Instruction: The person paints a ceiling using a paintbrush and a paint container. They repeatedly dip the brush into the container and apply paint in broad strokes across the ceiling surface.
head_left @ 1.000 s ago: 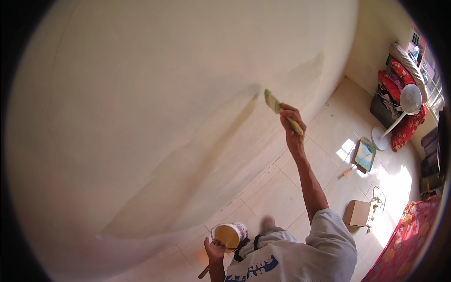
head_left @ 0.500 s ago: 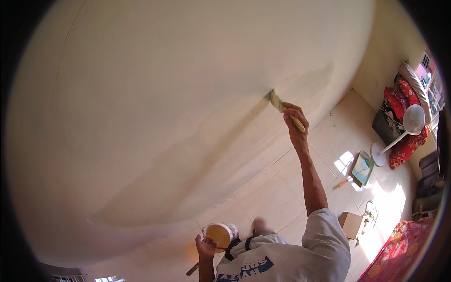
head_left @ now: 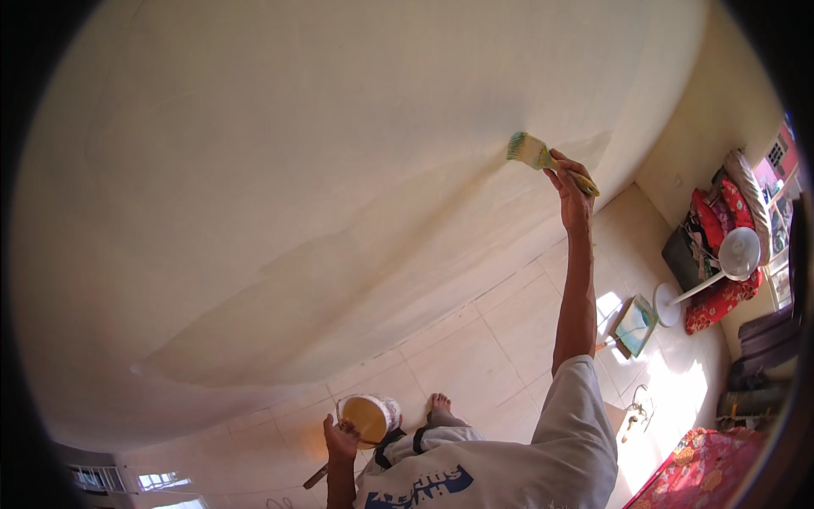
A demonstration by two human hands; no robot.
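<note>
My right hand [head_left: 571, 188] is raised at arm's length and grips the yellow handle of a wide paintbrush [head_left: 543, 158]. The brush's bristles touch the cream wall [head_left: 339, 170], which shows a darker, wet-looking painted band running down to the left. Low in the picture, my left hand [head_left: 341, 439] holds a small white bucket [head_left: 370, 417] of yellow-cream paint by its rim, near my waist. My bare foot [head_left: 439, 405] stands on the pale tiled floor just right of the bucket.
A white standing fan [head_left: 731, 259] stands at the right near a pile of red cloth and bags [head_left: 717, 222]. A paint tray [head_left: 635, 325] lies on the floor tiles [head_left: 475, 356] in sunlight. A red patterned mat [head_left: 704, 471] is at the lower right.
My right hand has carried the brush up and to the right along the wall. The view has shifted; the bucket stays in my left hand.
</note>
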